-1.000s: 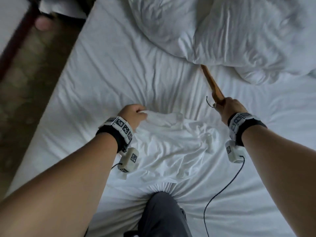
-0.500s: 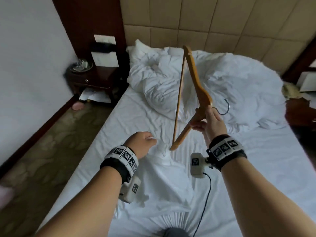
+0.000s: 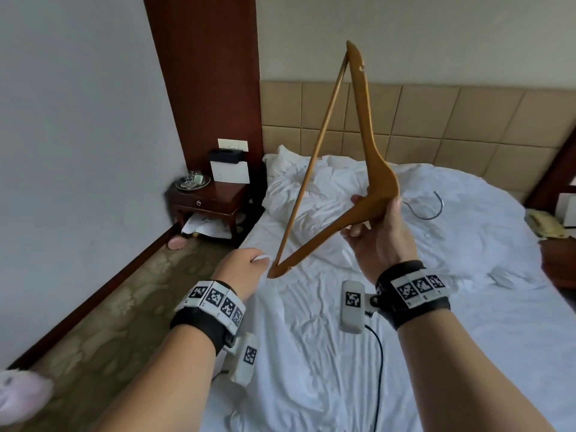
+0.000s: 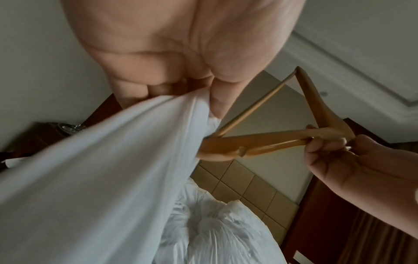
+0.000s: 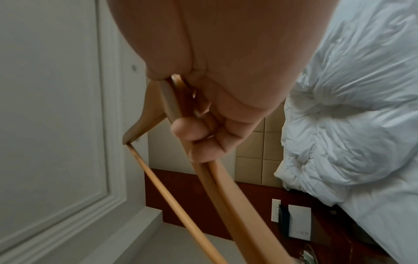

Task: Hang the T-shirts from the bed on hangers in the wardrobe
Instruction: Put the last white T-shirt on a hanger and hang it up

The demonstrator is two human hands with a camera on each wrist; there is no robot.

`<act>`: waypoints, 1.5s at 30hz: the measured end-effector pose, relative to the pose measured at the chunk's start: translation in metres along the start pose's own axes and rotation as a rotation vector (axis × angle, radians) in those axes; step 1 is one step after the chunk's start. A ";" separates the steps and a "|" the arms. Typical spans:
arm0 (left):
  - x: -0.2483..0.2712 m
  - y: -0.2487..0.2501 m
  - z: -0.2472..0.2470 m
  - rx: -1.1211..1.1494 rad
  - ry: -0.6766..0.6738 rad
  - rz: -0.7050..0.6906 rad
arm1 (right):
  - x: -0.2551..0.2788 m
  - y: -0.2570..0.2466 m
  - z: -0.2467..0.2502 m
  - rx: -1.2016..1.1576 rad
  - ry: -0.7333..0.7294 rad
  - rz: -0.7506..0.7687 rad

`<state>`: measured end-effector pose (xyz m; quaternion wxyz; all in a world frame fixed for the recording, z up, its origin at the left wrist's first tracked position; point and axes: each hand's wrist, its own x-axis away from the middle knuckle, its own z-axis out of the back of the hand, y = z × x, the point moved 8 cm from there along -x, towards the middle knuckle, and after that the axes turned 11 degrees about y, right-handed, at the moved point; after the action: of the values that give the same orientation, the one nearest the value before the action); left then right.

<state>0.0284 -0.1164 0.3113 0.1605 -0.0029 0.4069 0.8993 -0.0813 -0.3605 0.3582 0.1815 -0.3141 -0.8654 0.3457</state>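
A hotel room: the bed (image 3: pixel 405 307) fills my view, its duvet (image 3: pixel 327 188) bunched by the headboard. My left hand (image 3: pixel 241 269) clutches the white T-shirt (image 4: pixel 101 160), lifted off the bed; my right hand (image 3: pixel 378 241) grips the wooden hanger (image 3: pixel 378 179), tilted so its lower tip meets the cloth, I think for threading. I can read no writing.
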 end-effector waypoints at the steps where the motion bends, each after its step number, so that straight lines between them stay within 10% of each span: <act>1: 0.002 -0.001 0.000 0.014 -0.005 0.003 | 0.003 0.002 -0.002 -0.006 -0.012 -0.014; 14: 0.016 0.017 0.020 0.256 0.077 0.030 | 0.024 0.017 -0.002 -0.062 -0.190 -0.132; 45: 0.021 0.008 -0.008 0.185 0.074 0.077 | 0.009 0.081 0.018 0.396 -0.014 -0.083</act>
<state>0.0049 -0.1211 0.3091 0.1105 -0.0057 0.4937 0.8626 -0.0636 -0.3175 0.2896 0.2479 -0.2342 -0.7938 0.5035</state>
